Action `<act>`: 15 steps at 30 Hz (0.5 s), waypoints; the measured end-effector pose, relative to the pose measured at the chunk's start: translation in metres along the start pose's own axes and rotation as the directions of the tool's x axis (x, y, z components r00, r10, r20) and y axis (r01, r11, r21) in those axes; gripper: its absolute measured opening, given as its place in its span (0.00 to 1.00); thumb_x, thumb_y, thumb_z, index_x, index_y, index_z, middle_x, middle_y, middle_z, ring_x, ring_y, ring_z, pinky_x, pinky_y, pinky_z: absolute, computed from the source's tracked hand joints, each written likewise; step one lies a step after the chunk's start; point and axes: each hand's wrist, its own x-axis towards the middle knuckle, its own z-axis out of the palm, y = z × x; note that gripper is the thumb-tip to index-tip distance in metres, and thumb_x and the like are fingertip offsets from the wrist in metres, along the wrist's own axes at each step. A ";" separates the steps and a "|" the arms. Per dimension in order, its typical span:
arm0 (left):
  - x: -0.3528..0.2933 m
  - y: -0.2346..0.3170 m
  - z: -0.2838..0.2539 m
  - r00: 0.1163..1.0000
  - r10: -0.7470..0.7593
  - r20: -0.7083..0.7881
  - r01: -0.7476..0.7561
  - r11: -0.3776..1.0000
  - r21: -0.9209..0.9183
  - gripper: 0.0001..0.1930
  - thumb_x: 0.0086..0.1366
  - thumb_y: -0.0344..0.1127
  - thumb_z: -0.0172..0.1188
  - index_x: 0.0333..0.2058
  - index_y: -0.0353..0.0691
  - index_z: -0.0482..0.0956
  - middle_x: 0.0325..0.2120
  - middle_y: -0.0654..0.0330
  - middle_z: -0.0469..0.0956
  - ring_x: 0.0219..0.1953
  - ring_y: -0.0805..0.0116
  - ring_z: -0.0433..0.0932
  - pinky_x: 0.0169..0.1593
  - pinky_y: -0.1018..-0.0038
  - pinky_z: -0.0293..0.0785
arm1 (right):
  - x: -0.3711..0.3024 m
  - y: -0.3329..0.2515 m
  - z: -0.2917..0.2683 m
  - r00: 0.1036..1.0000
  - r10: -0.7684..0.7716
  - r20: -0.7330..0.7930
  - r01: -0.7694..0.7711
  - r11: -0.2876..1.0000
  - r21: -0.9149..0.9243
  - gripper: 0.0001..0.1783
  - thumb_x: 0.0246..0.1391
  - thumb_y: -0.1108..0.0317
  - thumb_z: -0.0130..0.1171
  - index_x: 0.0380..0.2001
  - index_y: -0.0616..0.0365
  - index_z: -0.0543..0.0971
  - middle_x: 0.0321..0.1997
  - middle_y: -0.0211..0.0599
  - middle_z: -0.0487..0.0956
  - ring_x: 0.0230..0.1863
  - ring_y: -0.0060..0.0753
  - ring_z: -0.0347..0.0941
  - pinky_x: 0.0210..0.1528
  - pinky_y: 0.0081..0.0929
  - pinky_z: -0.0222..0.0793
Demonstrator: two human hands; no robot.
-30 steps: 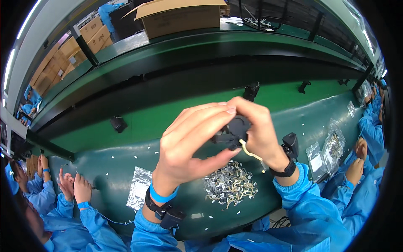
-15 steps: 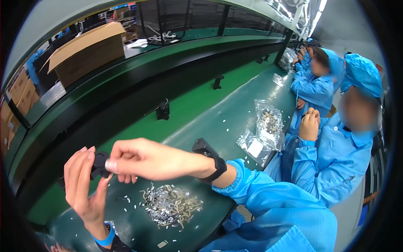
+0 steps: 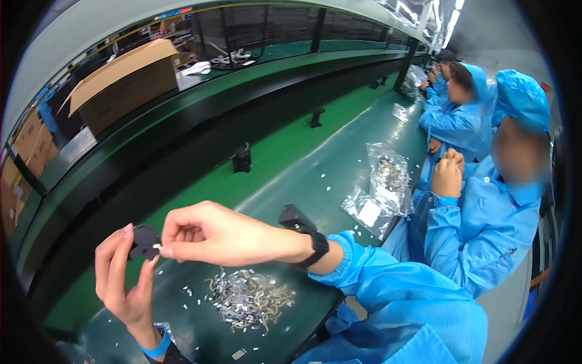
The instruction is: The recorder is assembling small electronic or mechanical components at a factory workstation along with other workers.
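Note:
My left hand (image 3: 126, 285) is raised at the lower left, its fingertips and thumb closed round a small, flat black part (image 3: 145, 239) with a rounded outline. From the right my right hand (image 3: 212, 235) reaches across. Its thumb and finger pinch a tiny pale strip (image 3: 157, 247) at the black part's edge; whether the strip is fixed to the part I cannot tell. Below my hands a loose pile of small silvery and cream curled strips (image 3: 251, 298) lies on the green bench (image 3: 303, 288). A black device (image 3: 297, 217) is strapped to my right wrist.
Clear plastic bags (image 3: 388, 176) with small metallic pieces lie farther right, near a co-worker in blue (image 3: 473, 218); more people sit beyond. Black holders (image 3: 241, 159) stand along the green strip. An open cardboard box (image 3: 130, 82) sits on the shelf at the upper left.
My right fingertips have drawn back slightly from over the black part to its edge, uncovering more of it and the pale strip. My left hand still holds the part.

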 end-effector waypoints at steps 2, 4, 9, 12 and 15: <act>0.002 0.000 -0.002 1.000 -0.012 0.004 0.012 1.000 0.022 0.25 0.50 0.22 0.73 0.50 0.29 0.83 0.48 0.45 0.83 0.51 0.49 0.82 0.55 0.61 0.79 | 0.001 -0.003 0.008 0.990 -0.106 -0.093 0.089 0.980 -0.178 0.10 0.64 0.66 0.63 0.35 0.63 0.80 0.29 0.31 0.81 0.32 0.17 0.76 0.35 0.20 0.72; 0.005 0.001 0.011 1.000 0.020 -0.005 -0.020 0.999 -0.042 0.24 0.50 0.22 0.73 0.49 0.30 0.84 0.47 0.46 0.84 0.51 0.51 0.83 0.56 0.63 0.79 | -0.009 0.001 0.004 0.968 -0.187 -0.167 0.139 0.954 -0.264 0.08 0.63 0.68 0.64 0.37 0.63 0.80 0.31 0.32 0.81 0.33 0.18 0.76 0.36 0.21 0.73; 0.013 -0.004 0.011 0.993 0.115 -0.015 -0.116 0.989 -0.092 0.22 0.48 0.19 0.73 0.45 0.30 0.84 0.46 0.48 0.85 0.50 0.50 0.84 0.54 0.63 0.82 | -0.012 -0.004 0.003 0.982 -0.077 -0.174 0.036 0.974 -0.225 0.08 0.61 0.71 0.64 0.37 0.66 0.79 0.33 0.34 0.81 0.34 0.22 0.76 0.36 0.24 0.74; 0.012 -0.005 0.004 0.995 0.093 -0.038 -0.097 0.987 -0.129 0.22 0.48 0.18 0.73 0.46 0.30 0.84 0.46 0.48 0.85 0.51 0.50 0.84 0.54 0.63 0.82 | -0.005 -0.008 0.010 0.973 -0.180 -0.145 0.111 0.914 -0.390 0.07 0.59 0.72 0.63 0.37 0.65 0.79 0.34 0.36 0.81 0.32 0.25 0.76 0.36 0.26 0.73; 0.010 -0.004 0.002 0.999 0.043 -0.025 -0.047 0.986 -0.162 0.26 0.49 0.18 0.73 0.50 0.32 0.82 0.47 0.48 0.85 0.51 0.50 0.84 0.54 0.63 0.81 | -0.003 -0.010 0.009 0.930 -0.363 -0.066 0.258 0.767 -0.588 0.06 0.55 0.77 0.65 0.35 0.63 0.77 0.32 0.38 0.78 0.32 0.35 0.76 0.34 0.31 0.73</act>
